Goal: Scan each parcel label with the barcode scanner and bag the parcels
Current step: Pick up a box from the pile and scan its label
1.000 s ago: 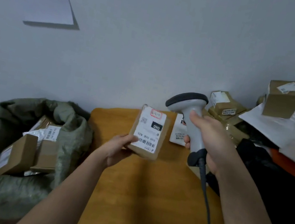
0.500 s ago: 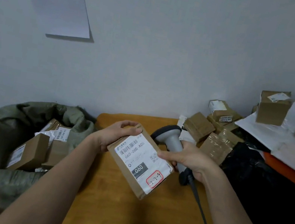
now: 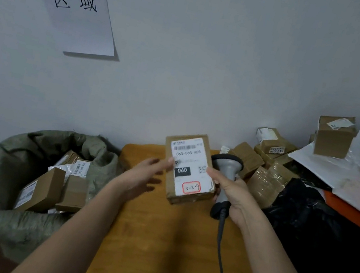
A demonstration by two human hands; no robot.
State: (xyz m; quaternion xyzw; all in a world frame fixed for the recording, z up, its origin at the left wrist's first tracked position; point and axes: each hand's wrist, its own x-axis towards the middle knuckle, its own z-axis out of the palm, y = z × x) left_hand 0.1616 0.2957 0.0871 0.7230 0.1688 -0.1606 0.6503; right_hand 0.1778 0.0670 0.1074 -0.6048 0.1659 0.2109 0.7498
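I have the parcel point(image 3: 188, 169), a small flat cardboard box, up above the far part of the bench point(image 3: 167, 242), label toward me. My left hand point(image 3: 143, 175) is at its left edge, fingers fairly straight and fingertips touching the side, more steadying than gripping. My right hand point(image 3: 231, 193) is wrapped round the handle of the barcode scanner point(image 3: 226, 168), and its thumb and forefinger also pinch the parcel's right edge, so this hand carries both.

I judge the box light and stiff: plain corrugated board, taped seams, nothing sagging. The tape and the glossy label look slicker than the bare board, so I would take it by the two long side edges on bare cardboard, thumb on the face clear of the barcode.

Its long axis runs roughly upright in my view, leaning a little to the left at the top. The barcode end points up and away, the red-ringed handwritten mark sits at the lower end nearest me, and the "060" block lies between them. The scanner head sits just behind the parcel's right edge, facing away from me, not at the label.

The green sack point(image 3: 33, 182) with bagged boxes lies open to my left, below bench level.
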